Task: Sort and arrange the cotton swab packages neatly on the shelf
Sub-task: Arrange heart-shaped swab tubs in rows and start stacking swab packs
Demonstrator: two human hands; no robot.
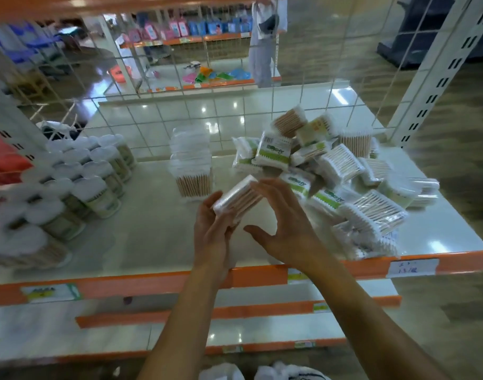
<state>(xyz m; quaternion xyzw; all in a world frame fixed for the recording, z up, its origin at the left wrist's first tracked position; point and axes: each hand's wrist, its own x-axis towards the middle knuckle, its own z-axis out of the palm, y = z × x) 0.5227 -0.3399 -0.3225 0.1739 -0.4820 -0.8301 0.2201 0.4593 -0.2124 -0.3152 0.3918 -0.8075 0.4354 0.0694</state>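
While the left hand (215,226) grips a crinkly, clear, rectangular swab packet (236,197), the right hand (284,223) touches it with relaxed fingertips.

We saw a pale shelf (152,242) with an orange front edge: round tubs (97,193) at left, a neat stack (192,163) at centre, a loose heap of swab packages (331,174) at right.

One wide-angle camera, worn on the person's head, is looking forward and down onto a white shelf (152,237) with an orange front edge. It is sitting close: the left hand (214,231) and right hand (285,229), meeting at a swab package (236,198), are filling the centre, with forearms rising from the bottom edge.
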